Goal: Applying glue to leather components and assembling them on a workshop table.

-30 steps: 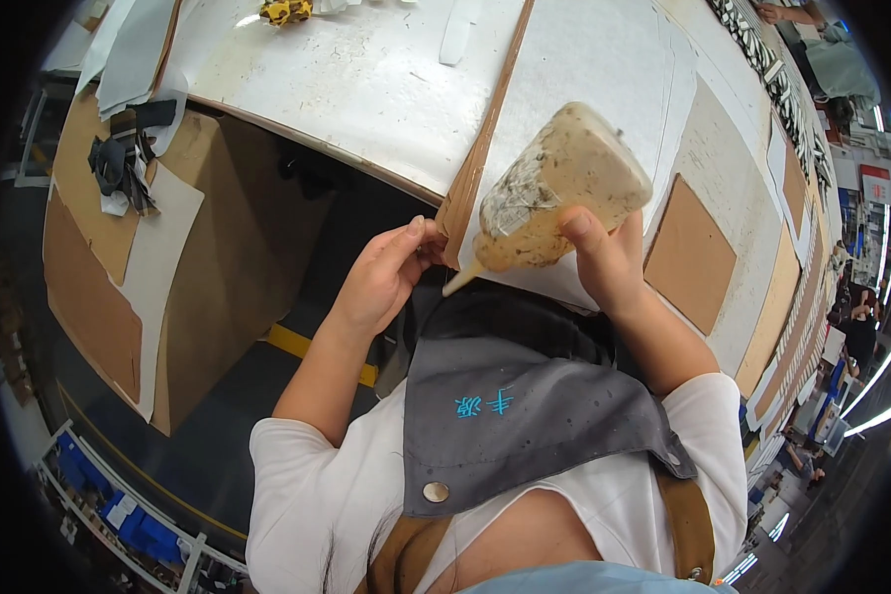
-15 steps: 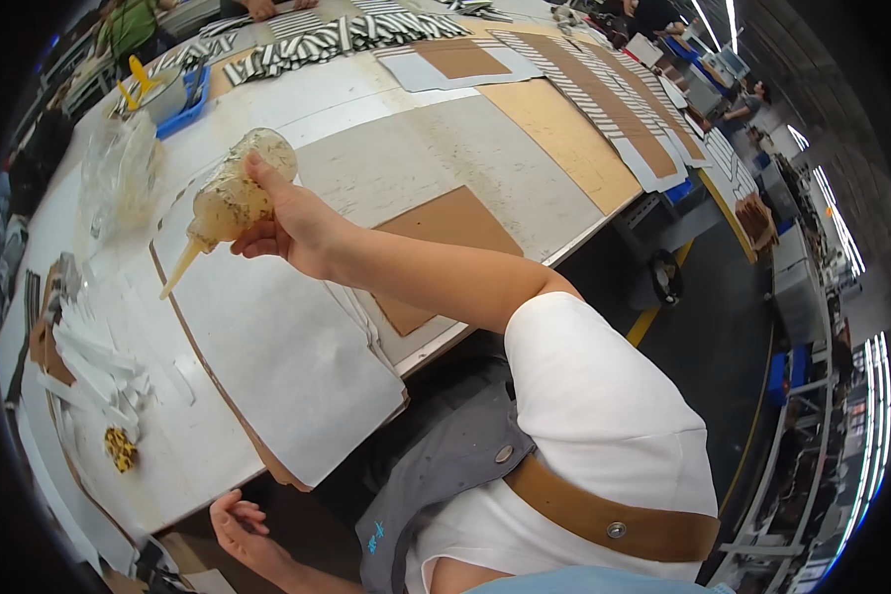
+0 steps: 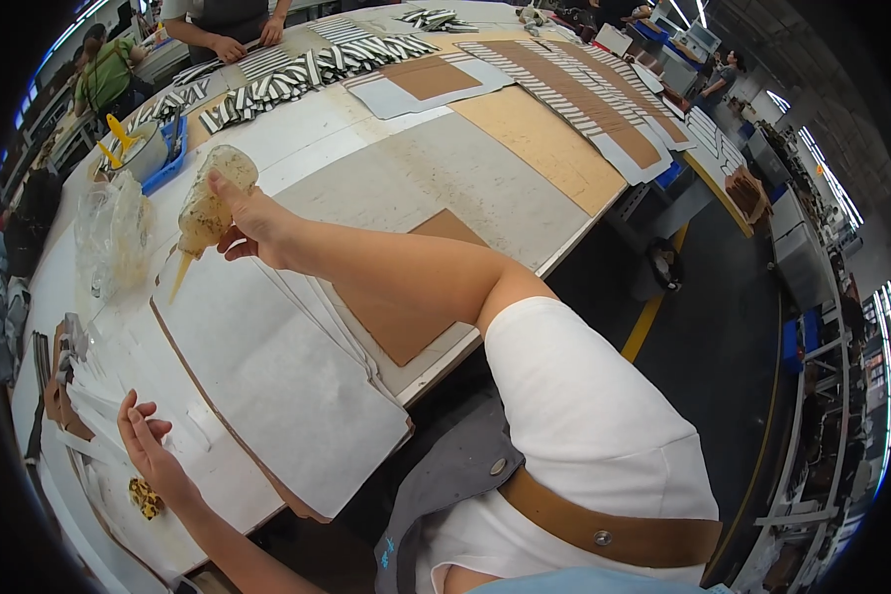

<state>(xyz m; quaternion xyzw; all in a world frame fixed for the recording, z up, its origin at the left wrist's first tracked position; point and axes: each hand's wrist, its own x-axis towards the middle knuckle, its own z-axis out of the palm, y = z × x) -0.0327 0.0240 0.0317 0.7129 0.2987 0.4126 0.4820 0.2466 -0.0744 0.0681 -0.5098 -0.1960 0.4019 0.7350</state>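
Note:
My right hand [image 3: 251,220] grips a cloudy, stained squeeze bottle [image 3: 206,216]. Its narrow yellowish nozzle points down over the far left corner of a stack of white sheets [image 3: 282,386] with a brown edge. My left hand [image 3: 150,445] is raised near the table's left side, fingers apart and holding nothing. Close beyond it lie loose white strips [image 3: 99,391]. A small yellow-and-black patterned clump [image 3: 146,498] sits beside my left wrist. Right of the sheets, a brown board [image 3: 406,307] is partly covered by my right forearm.
A crumpled clear plastic bag [image 3: 114,233] lies on the left, near a tub with a yellow-handled tool [image 3: 119,129] and a blue tray [image 3: 173,158]. Striped strips [image 3: 317,74] are heaped at the far side, where a co-worker's hands [image 3: 243,45] are. Boards with strips [image 3: 574,89] lie far right.
My left hand has risen from below the table's front edge to over its left side. The squeeze bottle, still in my right hand, has tipped so its nozzle points more steeply down.

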